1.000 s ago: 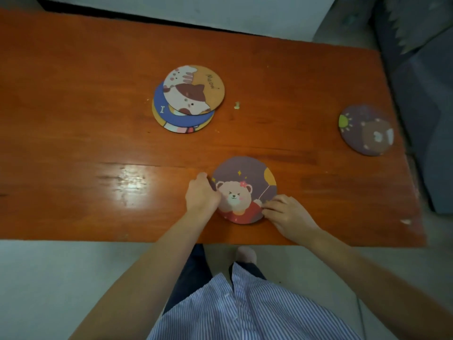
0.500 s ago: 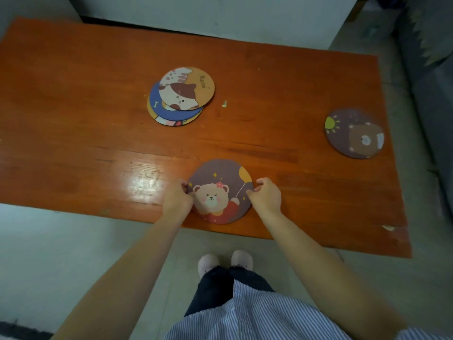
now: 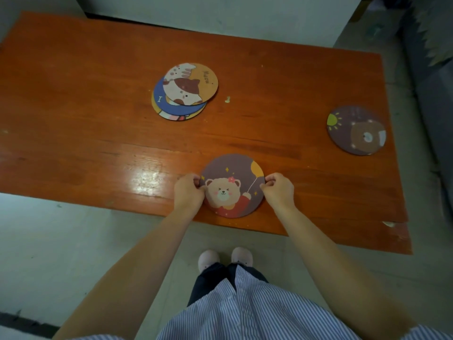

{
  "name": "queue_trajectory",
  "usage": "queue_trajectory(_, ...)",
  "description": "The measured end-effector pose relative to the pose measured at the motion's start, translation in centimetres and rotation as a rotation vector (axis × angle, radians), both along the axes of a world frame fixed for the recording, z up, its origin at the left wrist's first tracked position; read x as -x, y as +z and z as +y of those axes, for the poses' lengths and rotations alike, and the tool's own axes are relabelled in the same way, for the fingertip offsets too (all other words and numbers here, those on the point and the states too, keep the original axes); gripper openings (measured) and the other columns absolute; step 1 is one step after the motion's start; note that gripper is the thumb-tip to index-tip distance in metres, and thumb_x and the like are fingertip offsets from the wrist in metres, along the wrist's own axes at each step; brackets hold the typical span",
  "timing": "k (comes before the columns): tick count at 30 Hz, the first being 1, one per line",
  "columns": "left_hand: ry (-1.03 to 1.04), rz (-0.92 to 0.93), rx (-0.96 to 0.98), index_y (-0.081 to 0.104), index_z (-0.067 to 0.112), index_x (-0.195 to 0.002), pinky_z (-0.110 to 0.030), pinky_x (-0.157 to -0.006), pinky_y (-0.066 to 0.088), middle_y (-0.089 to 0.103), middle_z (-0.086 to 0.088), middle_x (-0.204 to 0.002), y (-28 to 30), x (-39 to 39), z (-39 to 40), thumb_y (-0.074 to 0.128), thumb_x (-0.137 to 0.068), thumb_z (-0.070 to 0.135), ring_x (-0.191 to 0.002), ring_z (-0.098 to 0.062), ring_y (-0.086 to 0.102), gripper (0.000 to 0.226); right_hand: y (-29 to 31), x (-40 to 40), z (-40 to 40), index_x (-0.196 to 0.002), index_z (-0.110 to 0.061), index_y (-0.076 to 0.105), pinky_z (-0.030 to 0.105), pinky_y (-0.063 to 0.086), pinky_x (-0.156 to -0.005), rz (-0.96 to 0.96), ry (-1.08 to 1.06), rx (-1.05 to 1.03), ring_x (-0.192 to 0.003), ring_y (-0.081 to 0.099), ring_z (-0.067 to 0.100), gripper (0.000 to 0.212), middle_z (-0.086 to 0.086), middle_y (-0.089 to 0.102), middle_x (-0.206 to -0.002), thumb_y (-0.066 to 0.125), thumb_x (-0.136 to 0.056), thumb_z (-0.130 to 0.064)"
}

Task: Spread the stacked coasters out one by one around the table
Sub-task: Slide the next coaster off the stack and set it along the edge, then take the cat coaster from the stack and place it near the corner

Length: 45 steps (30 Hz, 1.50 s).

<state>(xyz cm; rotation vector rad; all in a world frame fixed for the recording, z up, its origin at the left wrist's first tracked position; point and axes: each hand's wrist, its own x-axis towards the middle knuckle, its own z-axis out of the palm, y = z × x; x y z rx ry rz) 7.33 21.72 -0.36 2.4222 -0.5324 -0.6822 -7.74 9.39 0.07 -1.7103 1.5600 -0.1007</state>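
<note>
We note the bear coaster point(image 3: 232, 186), a flat round disc, purple ground with a tan bear in red and a yellow balloon, lying low in the centre of the frame near the table's point(image 3: 73, 133) front edge. Our left hand point(image 3: 188, 193) pinches its left rim; our right hand point(image 3: 278, 190) pinches its right rim, fingers curled. The stack of coasters point(image 3: 185, 90) sits at upper centre, three fanned discs, the cat design on top. A sun-and-bear coaster point(image 3: 356, 130) lies at right, close to the table's right edge. A small pale scrap point(image 3: 228, 99) lies just beside the stack. The tabletop is glossy orange wood, grain visible, with bare room at left.
</note>
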Motion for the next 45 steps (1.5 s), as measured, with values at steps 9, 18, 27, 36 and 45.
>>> queue_trajectory(9, -0.002, -0.05, 0.024, 0.065, 0.002, -0.095, -0.021, -0.068, 0.036, 0.069, -0.015, -0.098, -0.2, -1.3, 1.3, 0.063, -0.081, 0.005, -0.078, -0.017, 0.054, 0.015, -0.3, -0.9, 1.6, -0.101, -0.001, 0.061, 0.025, 0.039, -0.064, 0.076, 0.184, 0.053, -0.093, 0.062, 0.027, 0.015, 0.016, 0.067, -0.102, 0.06, -0.086, -0.004)
queue_trajectory(18, -0.102, -0.122, -0.007, 0.067, 0.001, -0.09, -0.033, -0.081, 0.043, 0.058, -0.017, -0.103, -0.8, -1.6, 1.6, 0.061, -0.083, 0.01, -0.094, -0.032, 0.056, 0.013, -0.2, -0.9, 1.8, -0.108, -0.005, 0.056, 0.026, 0.043, -0.064, 0.205, 0.278, 0.089, -0.086, 0.057, 0.021, 0.022, 0.015, 0.064, -0.108, 0.059, -0.088, -0.013)
queue_trajectory(27, -0.308, -0.309, -0.13, 0.062, 0.001, -0.102, -0.042, -0.088, 0.044, 0.058, -0.02, -0.111, 0.2, -10.6, 4.4, 0.046, -0.089, 0.018, -0.106, -0.035, 0.051, 0.026, 2.2, -9.2, 3.1, -0.119, -0.006, 0.053, 0.043, 0.042, -0.096, 0.315, 0.511, 0.347, -0.119, 0.042, 0.032, 0.031, 0.014, 0.049, -0.127, 0.053, -0.089, -0.013)
queue_trajectory(36, -0.486, -0.31, -0.335, 0.055, 0.002, -0.113, -0.044, -0.091, 0.044, 0.052, -0.022, -0.121, 1.2, -27.6, 10.2, 0.045, -0.09, 0.019, -0.115, -0.037, 0.046, 0.03, 3.0, -24.9, 6.3, -0.106, -0.004, 0.061, 0.043, 0.051, -0.088, 0.237, 0.485, 0.369, -0.108, 0.053, 0.03, 0.022, 0.016, 0.061, -0.113, 0.052, -0.09, -0.016)
queue_trajectory(45, -0.606, -0.307, -0.345, 0.022, 0.005, -0.142, -0.042, -0.117, 0.017, 0.017, -0.015, -0.155, -0.9, -37.2, 10.0, 0.039, -0.095, 0.035, -0.143, -0.03, 0.012, 0.059, 2.0, -31.6, 4.0, -0.109, 0.002, 0.058, 0.044, 0.05, -0.083, 0.271, 0.371, 0.423, -0.107, 0.054, 0.036, 0.027, 0.021, 0.059, -0.113, 0.051, -0.094, -0.019)
